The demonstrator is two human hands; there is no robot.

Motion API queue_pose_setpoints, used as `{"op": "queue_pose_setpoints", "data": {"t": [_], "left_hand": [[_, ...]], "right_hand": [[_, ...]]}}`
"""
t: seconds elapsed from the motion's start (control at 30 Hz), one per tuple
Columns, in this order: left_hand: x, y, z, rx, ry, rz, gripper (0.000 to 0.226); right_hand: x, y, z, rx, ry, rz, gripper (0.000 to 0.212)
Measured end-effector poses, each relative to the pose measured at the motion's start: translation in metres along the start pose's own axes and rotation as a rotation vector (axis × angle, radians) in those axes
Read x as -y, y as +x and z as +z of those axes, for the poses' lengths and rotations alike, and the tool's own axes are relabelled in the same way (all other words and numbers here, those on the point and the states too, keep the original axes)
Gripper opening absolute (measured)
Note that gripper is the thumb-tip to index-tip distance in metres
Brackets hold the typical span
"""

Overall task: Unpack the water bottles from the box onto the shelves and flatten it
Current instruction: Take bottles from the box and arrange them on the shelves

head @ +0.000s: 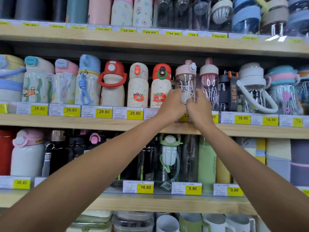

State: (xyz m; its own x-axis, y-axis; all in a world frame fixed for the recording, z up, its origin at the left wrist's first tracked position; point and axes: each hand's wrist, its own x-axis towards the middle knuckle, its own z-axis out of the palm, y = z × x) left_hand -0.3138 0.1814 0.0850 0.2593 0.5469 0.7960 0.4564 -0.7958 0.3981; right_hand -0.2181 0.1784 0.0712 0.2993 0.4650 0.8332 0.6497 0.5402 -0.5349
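Observation:
A clear water bottle with a pink lid (186, 79) stands upright on the middle shelf (100, 123), between a red-capped tomato bottle (160, 86) and a clear bottle with a pink strainer (209, 82). My left hand (172, 104) grips its lower left side. My right hand (198, 106) grips its lower right side. Both arms reach up from below. The box is out of view.
Three wooden shelves carry tightly packed bottles with yellow price tags along their edges. Bottles with handles and a white loop strap (260, 97) stand to the right. Mugs (192, 223) and containers sit on the lowest level.

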Motion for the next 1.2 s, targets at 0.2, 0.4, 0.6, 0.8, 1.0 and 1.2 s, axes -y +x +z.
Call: {"op": "queue_pose_setpoints", "data": {"t": [0.2, 0.4, 0.6, 0.8, 1.0, 1.2], "left_hand": [[0.000, 0.001, 0.002, -0.011, -0.043, -0.079, 0.054], [0.003, -0.001, -0.003, 0.020, -0.069, -0.114, 0.061], [0.003, -0.001, -0.003, 0.043, -0.086, -0.114, 0.057], [0.004, -0.001, -0.002, 0.059, -0.058, -0.113, 0.061], [0.002, -0.001, -0.002, 0.046, -0.060, -0.100, 0.055], [-0.002, -0.007, 0.012, -0.197, -0.096, 0.017, 0.051]], "right_hand": [[0.000, 0.000, -0.002, 0.007, 0.017, 0.054, 0.047], [0.002, -0.003, -0.002, -0.010, 0.031, 0.051, 0.047], [0.001, -0.004, -0.003, -0.046, 0.024, 0.024, 0.045], [0.002, -0.005, -0.003, -0.049, 0.022, 0.026, 0.047], [0.006, -0.005, -0.003, -0.023, 0.012, 0.045, 0.046], [0.002, -0.010, -0.014, -0.083, 0.005, -0.017, 0.039]]}}
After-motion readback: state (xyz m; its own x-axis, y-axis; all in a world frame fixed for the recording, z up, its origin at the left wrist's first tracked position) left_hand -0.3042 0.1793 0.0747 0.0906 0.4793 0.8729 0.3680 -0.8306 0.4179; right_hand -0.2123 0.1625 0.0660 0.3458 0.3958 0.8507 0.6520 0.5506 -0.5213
